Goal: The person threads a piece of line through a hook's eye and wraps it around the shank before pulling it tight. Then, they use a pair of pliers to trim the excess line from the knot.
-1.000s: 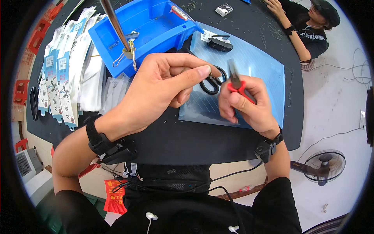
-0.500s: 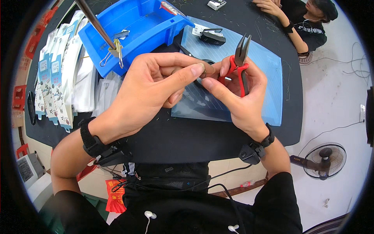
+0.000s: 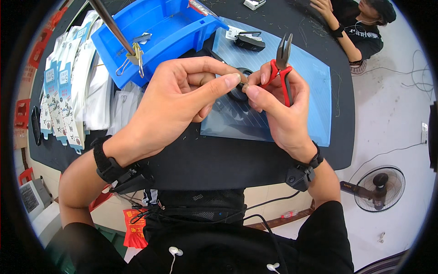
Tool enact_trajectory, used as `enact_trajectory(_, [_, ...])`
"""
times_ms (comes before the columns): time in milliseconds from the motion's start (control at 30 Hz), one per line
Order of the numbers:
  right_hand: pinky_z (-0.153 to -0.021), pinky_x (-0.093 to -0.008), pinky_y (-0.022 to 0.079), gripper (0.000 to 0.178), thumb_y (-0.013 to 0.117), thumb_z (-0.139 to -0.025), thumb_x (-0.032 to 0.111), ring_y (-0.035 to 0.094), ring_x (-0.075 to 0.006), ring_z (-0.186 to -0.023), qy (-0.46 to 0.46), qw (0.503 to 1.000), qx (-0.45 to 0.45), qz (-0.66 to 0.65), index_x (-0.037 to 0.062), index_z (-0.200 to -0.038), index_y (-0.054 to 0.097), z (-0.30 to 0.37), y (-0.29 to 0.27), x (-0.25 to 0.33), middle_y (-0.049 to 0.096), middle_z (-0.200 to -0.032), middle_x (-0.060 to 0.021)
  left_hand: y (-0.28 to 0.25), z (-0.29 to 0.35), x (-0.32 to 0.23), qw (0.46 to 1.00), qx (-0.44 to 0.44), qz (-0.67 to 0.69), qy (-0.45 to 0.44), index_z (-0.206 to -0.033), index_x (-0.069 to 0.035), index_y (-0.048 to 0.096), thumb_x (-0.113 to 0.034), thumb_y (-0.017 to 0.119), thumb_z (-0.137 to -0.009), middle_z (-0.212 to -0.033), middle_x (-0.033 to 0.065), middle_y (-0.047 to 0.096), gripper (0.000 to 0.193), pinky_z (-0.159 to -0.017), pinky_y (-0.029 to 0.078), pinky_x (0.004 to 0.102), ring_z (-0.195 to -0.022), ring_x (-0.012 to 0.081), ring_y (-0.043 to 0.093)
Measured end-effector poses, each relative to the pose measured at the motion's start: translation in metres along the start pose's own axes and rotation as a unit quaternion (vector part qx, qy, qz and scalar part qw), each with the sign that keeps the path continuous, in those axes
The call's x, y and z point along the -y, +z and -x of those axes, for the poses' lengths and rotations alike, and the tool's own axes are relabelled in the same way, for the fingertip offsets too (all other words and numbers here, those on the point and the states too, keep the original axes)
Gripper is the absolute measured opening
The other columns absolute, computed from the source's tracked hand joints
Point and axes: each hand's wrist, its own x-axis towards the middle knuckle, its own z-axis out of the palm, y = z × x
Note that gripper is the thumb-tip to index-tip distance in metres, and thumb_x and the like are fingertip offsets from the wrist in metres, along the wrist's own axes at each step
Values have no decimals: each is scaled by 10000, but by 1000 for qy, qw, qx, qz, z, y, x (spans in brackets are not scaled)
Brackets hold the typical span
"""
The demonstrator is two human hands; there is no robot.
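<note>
My left hand (image 3: 159,107) is closed, thumb and forefinger pinching something tiny that I cannot make out. Against those fingertips comes my right hand (image 3: 288,121), its thumb and forefinger pressed together at the same spot. Tucked in the right hand are pliers (image 3: 284,61) with red and black handles, their narrow metal jaws pointing up and slightly apart. Behind the fingertips a black looped handle (image 3: 238,95), apparently of scissors, is partly hidden. A translucent blue folder (image 3: 301,121) lies beneath the hands on the black table (image 3: 200,166).
A blue plastic bin (image 3: 171,50) stands at upper left, with a metal rod (image 3: 109,25) and a binder clip (image 3: 136,55) before it. Printed packets (image 3: 64,100) pile up left. A small black device (image 3: 250,42) rests on the folder. Another person (image 3: 360,32) sits far right.
My right hand has shifted slightly left and turned, bringing its thumb and forefinger together at the left fingertips. The pliers have risen a little with it. My left hand has barely moved.
</note>
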Motion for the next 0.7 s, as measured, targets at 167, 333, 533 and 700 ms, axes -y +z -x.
enact_trajectory(167, [-828, -272, 547, 245, 830, -871, 66, 665, -106, -903, 7, 1000, -3, 7, 55, -966, 605, 0, -2, 0, 722, -943, -70, -1, 0, -3, 999, 20, -38, -15, -1131, 5, 684, -193, 679, -1064, -705, -70, 545, 209, -508, 249, 210, -561, -1, 387])
enact_trajectory(333, [-807, -263, 539, 225, 808, -862, 35, 664, -110, -887, -29, 999, -1, 43, 48, -953, 603, -2, -3, -1, 722, -934, -72, -1, -1, -2, 998, 35, -45, -25, -1113, 2, 674, -207, 667, -1073, -709, -71, 539, 213, -508, 251, 207, -561, -4, 376])
enact_trajectory(533, [-739, -243, 492, 265, 772, -867, -8, 618, -117, -822, -123, 980, -1, 154, 22, -1055, 587, -2, -8, 2, 711, -965, -108, 0, -1, -1, 998, 36, -42, -12, -1114, 2, 671, -202, 653, -1081, -706, -74, 533, 207, -507, 250, 207, -563, -6, 372])
enact_trajectory(700, [-689, -221, 510, 310, 850, -773, 6, 654, -94, -749, -253, 925, -7, 284, 8, -1029, 674, -4, -12, 2, 756, -926, -81, -1, -1, -1, 998, 44, -44, -23, -1112, 0, 668, -195, 646, -1084, -694, -77, 517, 198, -508, 248, 207, -559, -6, 367])
